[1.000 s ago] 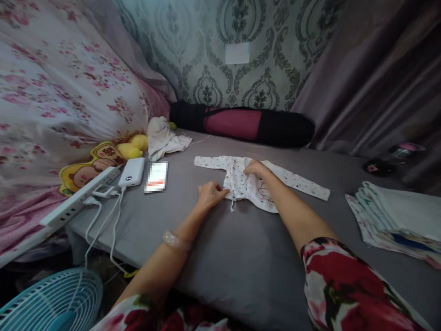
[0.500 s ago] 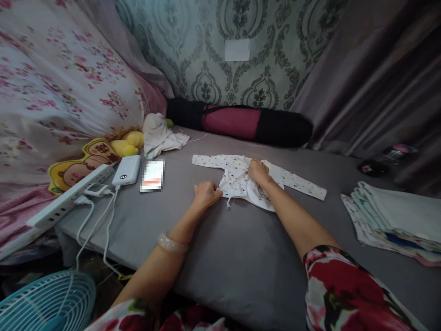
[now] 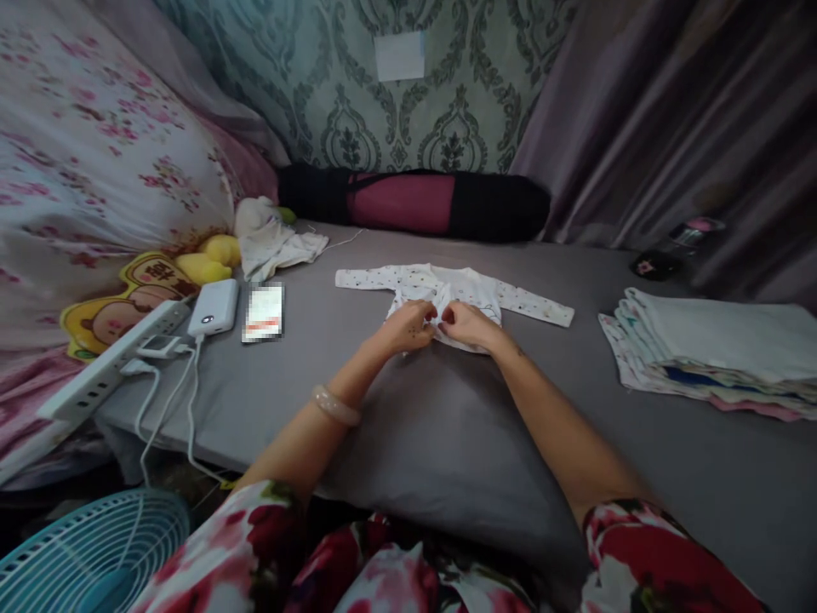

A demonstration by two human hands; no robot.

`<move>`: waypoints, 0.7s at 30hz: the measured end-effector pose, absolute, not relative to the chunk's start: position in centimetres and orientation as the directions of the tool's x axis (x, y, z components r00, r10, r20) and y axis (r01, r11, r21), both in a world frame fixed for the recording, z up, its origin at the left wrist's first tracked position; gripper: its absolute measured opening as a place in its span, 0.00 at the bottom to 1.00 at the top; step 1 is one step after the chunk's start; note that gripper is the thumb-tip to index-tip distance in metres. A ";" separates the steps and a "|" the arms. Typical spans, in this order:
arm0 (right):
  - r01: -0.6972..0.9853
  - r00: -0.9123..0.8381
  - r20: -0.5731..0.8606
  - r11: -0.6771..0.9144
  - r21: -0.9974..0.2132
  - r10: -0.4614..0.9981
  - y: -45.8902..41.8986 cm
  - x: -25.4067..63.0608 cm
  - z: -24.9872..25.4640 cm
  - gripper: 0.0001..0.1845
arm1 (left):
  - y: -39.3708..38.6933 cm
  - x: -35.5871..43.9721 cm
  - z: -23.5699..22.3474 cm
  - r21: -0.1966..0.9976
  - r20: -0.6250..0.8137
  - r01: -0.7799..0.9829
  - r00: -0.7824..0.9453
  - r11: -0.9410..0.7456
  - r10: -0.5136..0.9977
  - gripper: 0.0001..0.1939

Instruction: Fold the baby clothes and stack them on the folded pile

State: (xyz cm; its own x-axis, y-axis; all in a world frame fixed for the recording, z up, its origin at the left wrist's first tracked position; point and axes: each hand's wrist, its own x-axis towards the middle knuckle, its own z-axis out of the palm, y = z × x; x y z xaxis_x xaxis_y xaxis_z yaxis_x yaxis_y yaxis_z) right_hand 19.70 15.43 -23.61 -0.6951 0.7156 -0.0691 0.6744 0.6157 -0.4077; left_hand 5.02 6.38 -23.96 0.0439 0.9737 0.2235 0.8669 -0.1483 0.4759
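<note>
A small white printed baby shirt (image 3: 476, 288) lies flat on the grey bed sheet (image 3: 408, 426), its sleeves spread left and right. My left hand (image 3: 408, 325) and my right hand (image 3: 465, 324) meet at the shirt's lower front, fingers curled and pinching the fabric there. What exactly the fingertips grip, a tie or the hem, I cannot make out. A pale bangle (image 3: 335, 405) sits on my left wrist.
A stack of folded cloths (image 3: 708, 349) lies at the right. A power bank (image 3: 214, 306), a phone (image 3: 263, 312), a power strip (image 3: 121, 358) with cables and a crumpled white cloth (image 3: 271, 238) lie at the left. A black-and-magenta bolster (image 3: 414, 203) lines the wall. A blue fan (image 3: 95, 558) stands below.
My right hand came down from the shirt's collar to its lower front, and my left hand moved right to meet it. The camera view shifted so everything sits further left.
</note>
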 end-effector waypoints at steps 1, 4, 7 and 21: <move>0.679 -0.696 -0.089 0.611 -0.408 0.713 15.0 19.9 -23.9 0.13 | 6.8 5.4 -24.1 0.483 0.189 0.871 -0.008 -0.086 0.982 0.14; 0.697 -0.681 -0.100 0.599 -0.394 0.726 14.1 20.3 -24.6 0.20 | 7.7 6.0 -25.1 0.490 0.137 0.867 -0.174 0.086 0.975 0.13; 0.718 -0.658 -0.056 0.603 -0.347 0.751 13.1 20.3 -24.6 0.18 | 7.9 6.0 -26.1 0.513 0.135 0.846 -0.248 0.147 0.959 0.11; 0.499 -0.403 -0.075 0.150 -0.854 0.912 16.5 21.3 -24.7 0.08 | 6.2 6.5 -26.6 0.357 0.224 0.931 -0.159 0.071 0.962 0.14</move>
State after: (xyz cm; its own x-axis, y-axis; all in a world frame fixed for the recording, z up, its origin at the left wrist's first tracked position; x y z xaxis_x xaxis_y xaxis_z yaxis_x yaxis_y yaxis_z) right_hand 21.34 16.46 -24.65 -0.4027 0.9122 -0.0753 0.4990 0.1498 -0.8535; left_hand 6.52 6.21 -26.64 -0.1592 0.9616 0.2236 0.9315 0.0713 0.3567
